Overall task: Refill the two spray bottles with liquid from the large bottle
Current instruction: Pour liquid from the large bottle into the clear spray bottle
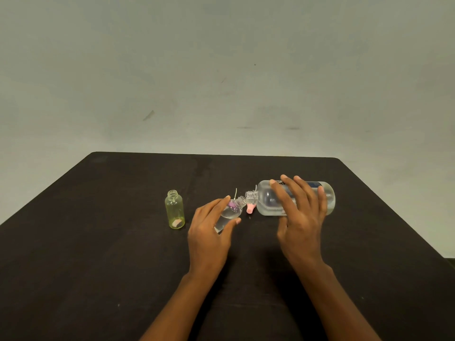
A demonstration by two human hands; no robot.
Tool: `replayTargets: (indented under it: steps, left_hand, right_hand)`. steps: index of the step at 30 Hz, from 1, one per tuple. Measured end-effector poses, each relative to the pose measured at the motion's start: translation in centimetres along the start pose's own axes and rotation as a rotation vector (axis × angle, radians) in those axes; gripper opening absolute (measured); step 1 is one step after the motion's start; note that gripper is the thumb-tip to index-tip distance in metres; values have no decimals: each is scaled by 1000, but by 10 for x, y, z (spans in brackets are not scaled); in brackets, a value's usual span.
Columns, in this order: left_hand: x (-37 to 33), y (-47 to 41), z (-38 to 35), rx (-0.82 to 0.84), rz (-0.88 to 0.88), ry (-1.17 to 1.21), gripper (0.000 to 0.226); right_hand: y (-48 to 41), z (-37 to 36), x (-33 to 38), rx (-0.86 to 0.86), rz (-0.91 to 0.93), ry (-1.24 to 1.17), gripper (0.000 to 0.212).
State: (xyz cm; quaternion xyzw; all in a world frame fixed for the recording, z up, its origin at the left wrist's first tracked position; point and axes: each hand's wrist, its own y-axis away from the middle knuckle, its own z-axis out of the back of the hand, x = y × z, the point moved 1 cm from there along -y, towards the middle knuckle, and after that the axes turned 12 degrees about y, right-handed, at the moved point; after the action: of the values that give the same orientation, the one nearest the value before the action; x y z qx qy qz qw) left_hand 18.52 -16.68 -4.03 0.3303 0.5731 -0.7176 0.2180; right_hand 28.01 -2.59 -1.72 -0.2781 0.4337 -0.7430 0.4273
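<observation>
My right hand (299, 212) grips the large clear bottle (270, 200), tipped on its side with its open neck pointing left. My left hand (209, 230) holds a small clear spray bottle (229, 212) tilted to the right, its open mouth meeting the large bottle's neck. Clear liquid sits in the small bottle. A second small bottle, yellow-green (174, 210) and uncapped, stands upright to the left, apart from both hands. A pink spray cap (250, 208) lies on the table just behind the two necks.
Everything sits on a dark table (98, 254) whose far edge meets a pale wall. A thin white dip tube (235, 193) pokes up behind the small clear bottle.
</observation>
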Motion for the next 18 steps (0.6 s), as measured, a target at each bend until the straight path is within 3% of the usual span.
replayTargets:
  steps: [14,18]
  left_hand:
    - [0,0,-1,5,-13,-9,50]
    - [1,0,0,4,-12,-13,50]
  right_hand:
    - [0,1,0,13,4,-13,66]
    - [-1,0,0,9,10,-8,73]
